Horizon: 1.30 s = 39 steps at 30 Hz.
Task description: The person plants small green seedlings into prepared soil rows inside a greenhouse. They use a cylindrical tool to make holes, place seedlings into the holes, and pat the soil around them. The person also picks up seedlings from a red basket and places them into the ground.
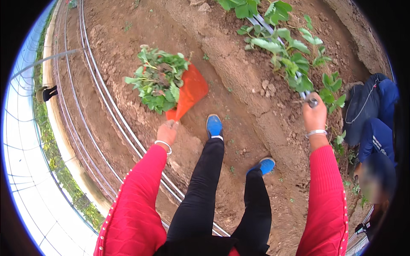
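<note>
My left hand [167,133] grips the near edge of an orange-red bag or similar carrier [194,88]; its exact kind is unclear. Loose green strawberry-type plants [160,78] with roots and soil clumps fill and overhang it. Out to the right, my right hand [315,116] is closed around a tool, of which only the round metal handle end [312,102] shows clearly. The tool's far end is hidden below the fist. Just beyond that hand, leafy strawberry-type plants [298,64] grow along a soil ridge, with pale irrigation tubes [264,24] running beneath their leaves.
At right, close to my right hand, a person in blue trousers [373,140] is low beside the ridge. My blue shoes [214,125] stand in the soil furrow [233,153]. Pale tubes [105,84] cross the bed at left. Another person [48,93] is far off, near the greenhouse wall [27,128].
</note>
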{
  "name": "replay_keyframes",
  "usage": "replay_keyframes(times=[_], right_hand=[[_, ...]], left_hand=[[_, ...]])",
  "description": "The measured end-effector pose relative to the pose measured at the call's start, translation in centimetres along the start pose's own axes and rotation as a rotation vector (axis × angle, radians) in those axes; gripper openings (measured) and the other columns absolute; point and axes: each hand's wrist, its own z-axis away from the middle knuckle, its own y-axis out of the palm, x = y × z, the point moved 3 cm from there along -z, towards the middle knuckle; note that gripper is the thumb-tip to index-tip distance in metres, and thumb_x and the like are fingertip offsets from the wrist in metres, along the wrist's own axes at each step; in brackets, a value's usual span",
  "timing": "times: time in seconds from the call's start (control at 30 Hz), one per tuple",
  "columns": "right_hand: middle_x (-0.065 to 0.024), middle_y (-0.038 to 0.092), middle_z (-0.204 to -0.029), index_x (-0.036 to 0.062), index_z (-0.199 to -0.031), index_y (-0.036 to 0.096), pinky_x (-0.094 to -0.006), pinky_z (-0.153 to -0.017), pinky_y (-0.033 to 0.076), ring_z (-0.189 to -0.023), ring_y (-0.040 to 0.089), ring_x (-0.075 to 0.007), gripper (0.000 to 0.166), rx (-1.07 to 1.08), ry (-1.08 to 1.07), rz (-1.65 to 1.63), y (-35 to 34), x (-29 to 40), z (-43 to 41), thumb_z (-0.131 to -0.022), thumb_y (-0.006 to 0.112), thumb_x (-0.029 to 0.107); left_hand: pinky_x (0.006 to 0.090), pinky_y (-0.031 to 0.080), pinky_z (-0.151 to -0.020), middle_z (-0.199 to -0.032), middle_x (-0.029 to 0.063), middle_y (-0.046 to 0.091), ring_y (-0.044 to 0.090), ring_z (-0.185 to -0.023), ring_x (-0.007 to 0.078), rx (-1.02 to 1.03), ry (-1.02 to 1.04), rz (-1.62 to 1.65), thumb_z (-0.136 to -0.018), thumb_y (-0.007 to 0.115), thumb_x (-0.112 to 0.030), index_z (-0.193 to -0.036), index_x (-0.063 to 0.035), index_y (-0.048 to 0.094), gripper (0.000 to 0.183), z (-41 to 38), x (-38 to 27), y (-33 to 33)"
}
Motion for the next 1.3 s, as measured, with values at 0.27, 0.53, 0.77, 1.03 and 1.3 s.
replay_keyframes(times=[0.27, 0.53, 0.77, 1.03, 1.3], right_hand=[[-0.0143, 0.058, -0.067, 0.0025, -0.081, 0.059, -0.036, -0.062, 0.046, -0.058, 0.054, -0.026, 0.01, 0.037, 0.03, 0.014, 0.2, -0.1, 0.9, -0.073, 0.056, 0.006], [-0.0188, 0.061, -0.073, 0.0012, -0.088, 0.06, -0.0355, -0.066, 0.048, -0.064, 0.057, -0.0321, 0.018, 0.05, 0.033, -0.013, 0.0, -0.1, 1.6, -0.072, 0.055, 0.007], [-0.0119, 0.058, -0.066, 0.002, -0.084, 0.058, -0.0328, -0.062, 0.046, -0.059, 0.053, -0.0231, 0.013, 0.034, -0.007, -0.002, 0.4, 0.1, 1.2, -0.073, 0.055, 0.006], [-0.0087, 0.058, -0.066, 0.0023, -0.084, 0.06, -0.0296, -0.058, 0.045, -0.057, 0.051, -0.0169, 0.013, 0.054, -0.002, 0.0, 0.1, -0.3, 1.0, -0.073, 0.055, 0.006], [0.002, 0.056, -0.069, 0.0021, -0.085, 0.06, -0.019, -0.057, 0.041, -0.063, 0.051, -0.0045, 0.009, 0.033, -0.111, -0.146, 0.6, 1.0, 0.3, -0.077, 0.057, 0.002]], left_hand=[[0.0501, 0.045, -0.076, -0.087, 0.024, 0.063, 0.059, -0.087, 0.043, 0.29, -0.057, -0.104, -0.089, 0.052, -0.033, -0.09, -0.0041, 0.062, 0.03, 14.8, -1.1, 10.3], [0.0466, 0.049, -0.081, -0.101, 0.0215, 0.063, 0.06, -0.092, 0.0425, 0.091, 0.363, -0.227, -0.089, 0.053, -0.022, -0.117, -0.0028, 0.054, 0.033, 12.9, -7.8, 10.7], [0.0251, 0.049, -0.062, -0.105, 0.0065, 0.064, 0.06, -0.076, 0.0132, 0.771, -0.249, 0.737, -0.091, 0.047, -0.014, -0.133, -0.0051, 0.044, 0.043, 5.7, -15.0, 18.8], [0.0299, 0.043, -0.049, -0.09, 0.0056, 0.059, 0.053, -0.061, 0.0144, 0.617, -0.536, 0.664, -0.091, 0.049, -0.02, -0.132, -0.0093, 0.04, 0.043, -0.6, -11.8, 35.0], [0.0244, 0.033, -0.041, -0.066, -0.0004, 0.047, 0.043, -0.05, 0.0105, 0.114, -0.455, 0.96, -0.093, 0.054, -0.026, -0.112, -0.005, 0.053, 0.028, -7.0, -8.4, 35.7]])
